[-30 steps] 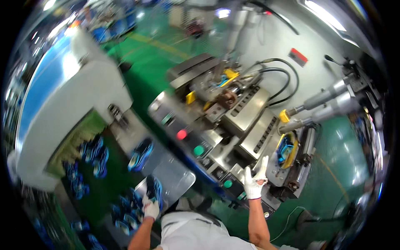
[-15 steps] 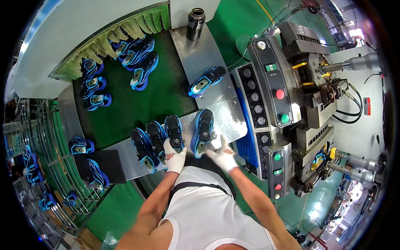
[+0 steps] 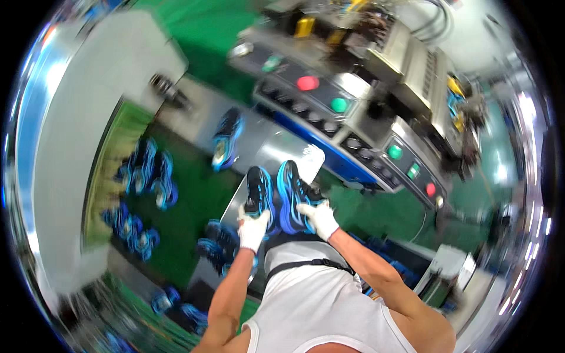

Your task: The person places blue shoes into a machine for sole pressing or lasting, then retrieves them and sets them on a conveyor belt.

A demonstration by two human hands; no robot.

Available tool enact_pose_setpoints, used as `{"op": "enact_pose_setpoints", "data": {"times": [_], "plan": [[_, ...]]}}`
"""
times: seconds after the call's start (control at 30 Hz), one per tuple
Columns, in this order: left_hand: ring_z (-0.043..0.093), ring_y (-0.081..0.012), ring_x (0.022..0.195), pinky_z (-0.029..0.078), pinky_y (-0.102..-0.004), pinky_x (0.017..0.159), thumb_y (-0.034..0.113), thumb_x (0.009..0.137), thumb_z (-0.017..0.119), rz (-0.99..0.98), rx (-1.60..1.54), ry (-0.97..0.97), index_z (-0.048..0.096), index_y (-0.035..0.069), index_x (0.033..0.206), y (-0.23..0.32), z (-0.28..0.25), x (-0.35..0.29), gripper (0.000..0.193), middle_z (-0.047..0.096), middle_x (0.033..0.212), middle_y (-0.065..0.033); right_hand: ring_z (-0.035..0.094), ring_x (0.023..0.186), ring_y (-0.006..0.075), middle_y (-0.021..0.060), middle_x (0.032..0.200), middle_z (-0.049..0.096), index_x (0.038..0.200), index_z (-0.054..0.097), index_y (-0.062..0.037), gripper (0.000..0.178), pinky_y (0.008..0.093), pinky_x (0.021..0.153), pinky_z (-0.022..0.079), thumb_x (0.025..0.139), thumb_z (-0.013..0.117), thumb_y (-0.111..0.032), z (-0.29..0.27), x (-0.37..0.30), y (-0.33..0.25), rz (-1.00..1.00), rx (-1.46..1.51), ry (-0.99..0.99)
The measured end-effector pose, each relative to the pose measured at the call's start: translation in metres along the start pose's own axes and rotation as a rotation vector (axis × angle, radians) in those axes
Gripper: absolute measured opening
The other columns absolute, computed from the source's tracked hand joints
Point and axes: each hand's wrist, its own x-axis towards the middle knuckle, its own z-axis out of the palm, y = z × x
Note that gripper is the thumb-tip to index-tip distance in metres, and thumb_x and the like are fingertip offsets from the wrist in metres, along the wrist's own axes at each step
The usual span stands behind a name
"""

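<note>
My left hand [image 3: 253,228], in a white glove, grips the heel end of a black and blue sneaker [image 3: 258,186]. Beside it a second black sneaker with a blue and purple sole [image 3: 287,191] is held by my gloved right hand [image 3: 319,219], its thumb on the shoe's side. Both toes point away from me, with a narrow gap between the shoes. They are in front of my waist, over the end of a metal shelf [image 3: 276,150]. Motion smears the picture, and the undersides of both shoes are hidden.
Ahead and to the right stands a pressing machine [image 3: 376,117] with gauges and coloured buttons. A lone sneaker [image 3: 226,141] lies on the metal ledge. More sneakers [image 3: 141,170] ride a green conveyor belt [image 3: 182,212] at left, by a fringed opening [image 3: 106,170]. A dark bottle [image 3: 170,91] stands beyond.
My view and body have turned right, toward the machine. The left hand has taken a sneaker from the row on the shelf, and the right hand has closed on the separate one.
</note>
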Motion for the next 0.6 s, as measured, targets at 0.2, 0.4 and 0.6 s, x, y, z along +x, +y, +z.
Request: {"op": "enact_pose_setpoints", "data": {"times": [0.2,0.4,0.6], "plan": [[0.068,-0.0241,0.104,0.053,-0.0387,0.097,0.017,0.079,0.083,0.595,0.046,-0.464,0.049,0.003,0.14,0.087,0.115,-0.053,0.071,0.066,0.123,-0.0153,0.054,0.051,0.0108,0.0033,0.06,0.061,0.061,0.064,-0.0062,0.047,0.0303,0.048,0.042,0.079,0.089,-0.041,-0.11,-0.119,0.063,0.054,0.725,0.349],[0.067,-0.0217,0.106,0.053,-0.037,0.097,0.015,0.078,0.084,0.888,0.342,-0.909,0.049,0.005,0.142,0.168,0.202,-0.204,0.074,0.066,0.123,-0.0144,0.042,0.044,0.0071,-0.0034,0.061,0.055,0.073,0.066,-0.0083,0.035,0.0289,0.041,0.033,0.078,0.091,-0.032,-0.144,-0.204,0.189,0.081,1.503,0.849],[0.065,-0.0201,0.107,0.052,-0.0378,0.097,0.01,0.08,0.083,1.119,0.388,-1.448,0.047,0.004,0.146,0.19,0.338,-0.347,0.076,0.067,0.123,-0.0125,0.052,0.059,0.0053,-0.0045,0.084,0.068,0.094,0.074,-0.0077,0.018,0.0267,0.053,0.042,0.083,0.085,-0.018,-0.181,-0.321,0.286,-0.075,1.735,1.509]]}}
